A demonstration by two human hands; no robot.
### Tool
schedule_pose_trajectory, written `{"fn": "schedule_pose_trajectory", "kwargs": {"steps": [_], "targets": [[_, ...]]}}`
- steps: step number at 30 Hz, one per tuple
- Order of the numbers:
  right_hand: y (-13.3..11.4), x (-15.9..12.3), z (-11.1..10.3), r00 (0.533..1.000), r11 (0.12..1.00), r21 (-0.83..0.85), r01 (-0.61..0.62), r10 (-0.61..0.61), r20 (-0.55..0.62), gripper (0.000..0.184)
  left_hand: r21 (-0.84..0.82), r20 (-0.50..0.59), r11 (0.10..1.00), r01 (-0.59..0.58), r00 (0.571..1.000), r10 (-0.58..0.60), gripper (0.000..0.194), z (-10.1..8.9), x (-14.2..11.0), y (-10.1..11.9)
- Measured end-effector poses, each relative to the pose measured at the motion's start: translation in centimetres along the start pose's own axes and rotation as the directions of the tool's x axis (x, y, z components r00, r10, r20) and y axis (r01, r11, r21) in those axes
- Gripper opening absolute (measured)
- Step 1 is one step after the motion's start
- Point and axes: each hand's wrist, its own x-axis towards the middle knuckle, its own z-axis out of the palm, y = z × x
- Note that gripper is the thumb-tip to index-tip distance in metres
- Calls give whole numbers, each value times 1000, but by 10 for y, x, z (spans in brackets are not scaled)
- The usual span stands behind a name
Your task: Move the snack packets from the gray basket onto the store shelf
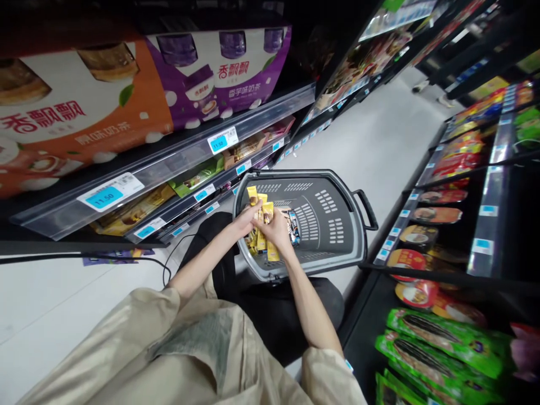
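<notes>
Both of my hands are over the near left end of a dark grey shopping basket. My left hand has its fingers closed on slim yellow sachets, whose tops stick up past the fingers. Close beside it, my right hand is closed on the same bunch, with one sachet against its thumb side. The sachets' lower ends hang down inside the basket. Behind my right hand, a dark packet with blue and white print lies in the basket, partly hidden by the hand.
Left, a shelf holds orange and purple drink cartons above price tags. Right, shelves carry round-lidded tubs and green bags. A black cable crosses at left. The pale aisle floor stretches ahead.
</notes>
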Motion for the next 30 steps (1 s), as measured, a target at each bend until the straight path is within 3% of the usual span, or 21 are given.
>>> {"fn": "schedule_pose_trajectory", "kwargs": {"steps": [4,7,10,13,16,19,21,23,26,30], "targets": [[3,3,-3,999,999,-33,21,-22,-29,35,39,109,999,-16,994,12,17,-4,-5,1],[7,8,-14,990,975,192,-117,128,-51,36,21,173,1000,-22,985,18,27,-5,-12,3],[7,13,-28,937,835,446,-323,347,29,40,-49,140,997,-55,988,61,26,-5,-15,4],[4,14,-40,906,697,619,-361,420,55,41,-80,98,984,-157,982,164,18,-5,-17,6],[-1,12,-47,914,598,719,-355,384,131,37,45,125,936,-350,931,342,11,-5,-22,14],[-4,9,-48,894,555,710,-433,362,263,37,386,327,736,-557,828,455,17,-7,-34,31],[-6,8,-46,868,528,692,-493,350,351,40,546,483,578,-606,792,374,23,-7,-45,41],[-7,5,-42,851,507,683,-525,323,414,44,616,565,514,-597,789,239,22,-6,-56,48],[-9,2,-33,855,505,691,-518,289,430,49,660,556,540,-522,823,117,21,-5,-65,50],[-11,-3,-18,904,522,739,-426,264,335,50,675,422,654,-341,906,37,29,-12,-61,44]]}}
